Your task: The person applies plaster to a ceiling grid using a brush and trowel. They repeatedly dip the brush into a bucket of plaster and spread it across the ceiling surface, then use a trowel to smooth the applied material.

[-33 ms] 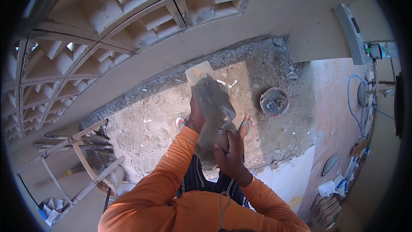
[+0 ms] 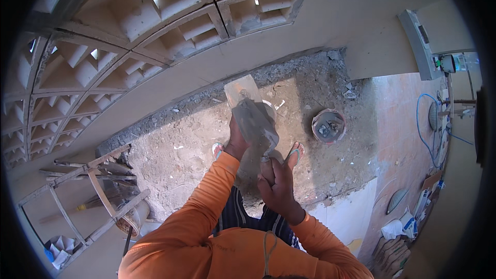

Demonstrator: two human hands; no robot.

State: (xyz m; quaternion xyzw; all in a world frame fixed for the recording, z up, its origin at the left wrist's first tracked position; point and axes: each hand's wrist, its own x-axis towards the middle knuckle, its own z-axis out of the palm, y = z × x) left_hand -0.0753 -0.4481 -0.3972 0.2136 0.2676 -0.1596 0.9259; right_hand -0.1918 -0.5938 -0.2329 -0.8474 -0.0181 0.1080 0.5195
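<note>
My left hand grips a flat rectangular plasterer's float from beneath, in front of my body. Its fingers are mostly hidden behind the board. In my right hand is a trowel, closed around its wooden handle. The grey trowel blade lies over the float, pointing away from me and covering much of it. Some wet-looking grey mortar seems to be around the blade, though how much I cannot tell. A round bucket with grey contents stands on the ground to the right of my feet.
Rough dirt ground lies around my sandalled feet. Ahead is a wall with patterned vent blocks. A wooden ladder-like frame and a pale bucket stand at left. At right are pinkish tiles, a blue hose and stacked materials.
The trowel blade has slid slightly toward me over the float, uncovering a little more of the float's far end. My hands keep nearly the same places. The view has shifted slightly.
</note>
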